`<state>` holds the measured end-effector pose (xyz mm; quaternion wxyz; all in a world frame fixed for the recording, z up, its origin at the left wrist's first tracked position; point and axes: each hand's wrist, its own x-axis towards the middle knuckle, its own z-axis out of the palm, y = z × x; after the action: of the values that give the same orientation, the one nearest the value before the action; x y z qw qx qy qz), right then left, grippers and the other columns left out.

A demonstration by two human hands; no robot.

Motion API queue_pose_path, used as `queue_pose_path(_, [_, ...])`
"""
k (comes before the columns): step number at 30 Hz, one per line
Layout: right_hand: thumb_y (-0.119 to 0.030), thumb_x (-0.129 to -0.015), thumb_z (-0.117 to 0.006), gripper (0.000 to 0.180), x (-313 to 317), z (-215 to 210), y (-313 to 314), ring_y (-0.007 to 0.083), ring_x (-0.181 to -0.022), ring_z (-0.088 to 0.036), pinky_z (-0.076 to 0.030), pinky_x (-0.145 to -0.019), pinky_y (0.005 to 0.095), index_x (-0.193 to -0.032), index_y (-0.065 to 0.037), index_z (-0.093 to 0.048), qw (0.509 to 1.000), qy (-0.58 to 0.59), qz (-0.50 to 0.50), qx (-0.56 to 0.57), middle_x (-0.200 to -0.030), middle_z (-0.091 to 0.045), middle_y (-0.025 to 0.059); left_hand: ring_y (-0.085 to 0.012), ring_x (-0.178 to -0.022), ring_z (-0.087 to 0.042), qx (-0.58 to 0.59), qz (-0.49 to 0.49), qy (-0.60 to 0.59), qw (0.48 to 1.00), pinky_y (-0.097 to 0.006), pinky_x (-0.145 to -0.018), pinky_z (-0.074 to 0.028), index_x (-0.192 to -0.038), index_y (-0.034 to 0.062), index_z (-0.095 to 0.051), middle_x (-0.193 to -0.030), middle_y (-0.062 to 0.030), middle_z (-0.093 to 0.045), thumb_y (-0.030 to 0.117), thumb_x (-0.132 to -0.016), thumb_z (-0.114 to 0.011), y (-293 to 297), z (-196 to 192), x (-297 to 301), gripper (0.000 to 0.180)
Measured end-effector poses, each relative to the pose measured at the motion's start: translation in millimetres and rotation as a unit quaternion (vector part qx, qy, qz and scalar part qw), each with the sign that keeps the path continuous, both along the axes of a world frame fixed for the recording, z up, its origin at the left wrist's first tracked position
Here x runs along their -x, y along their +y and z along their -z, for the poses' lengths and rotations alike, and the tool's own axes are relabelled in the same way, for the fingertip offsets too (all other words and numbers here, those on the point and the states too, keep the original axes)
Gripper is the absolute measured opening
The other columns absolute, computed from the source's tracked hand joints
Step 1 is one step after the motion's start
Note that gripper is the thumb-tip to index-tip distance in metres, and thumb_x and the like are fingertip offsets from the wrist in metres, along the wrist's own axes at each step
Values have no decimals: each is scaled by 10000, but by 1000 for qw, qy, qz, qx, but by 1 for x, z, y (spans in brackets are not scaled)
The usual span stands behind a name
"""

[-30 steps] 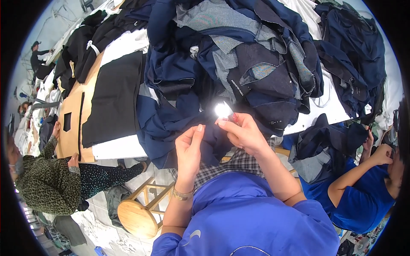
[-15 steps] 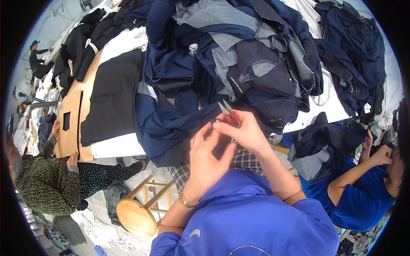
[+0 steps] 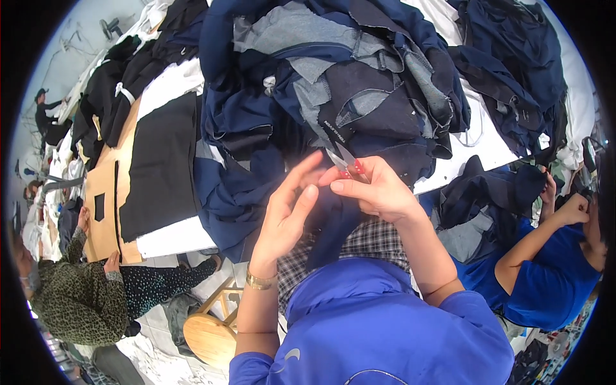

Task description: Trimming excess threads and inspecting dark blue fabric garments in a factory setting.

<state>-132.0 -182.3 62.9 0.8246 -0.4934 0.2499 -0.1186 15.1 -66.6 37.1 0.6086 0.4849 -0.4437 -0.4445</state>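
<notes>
left hand (image 3: 287,218) opened, thread snips (image 3: 342,158) raised

One label seen: narrow dark woven strip (image 3: 335,132) with pale lettering, sewn on dark garment (image 3: 378,115) mid-pile; possibly a neck tape. No packages, signs, screens.

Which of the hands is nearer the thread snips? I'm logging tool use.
Right. The right hand holds the thread snips between its fingertips, blades pointing up toward the navy garment pile. The left hand is open just beside and below them, not touching.
</notes>
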Motion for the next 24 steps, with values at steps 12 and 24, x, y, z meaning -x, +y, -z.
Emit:
queue_pose_path(12, [-69,-831,-593,166,-6,18,-3,24,-661,-463,-388,-598,181,-980,2,-605,955,7,124,269,-713,-541,-24,-40,-733,-547,-64,-148,134,978,-161,-675,-420,-939,-30,-644,-837,-12,-638,58,-846,-613,-3,15,3,132])
queue_pose_path(24, [-60,-899,-473,274,-7,26,24,39,-533,-492,-403,-514,197,-1166,0,-496,960,-76,109,246,-607,-519,2,-105,-795,-600,-64,-119,276,952,-216,-748,-449,-983,-28,-635,-901,-70,-659,108,-886,-549,-3,17,-3,188])
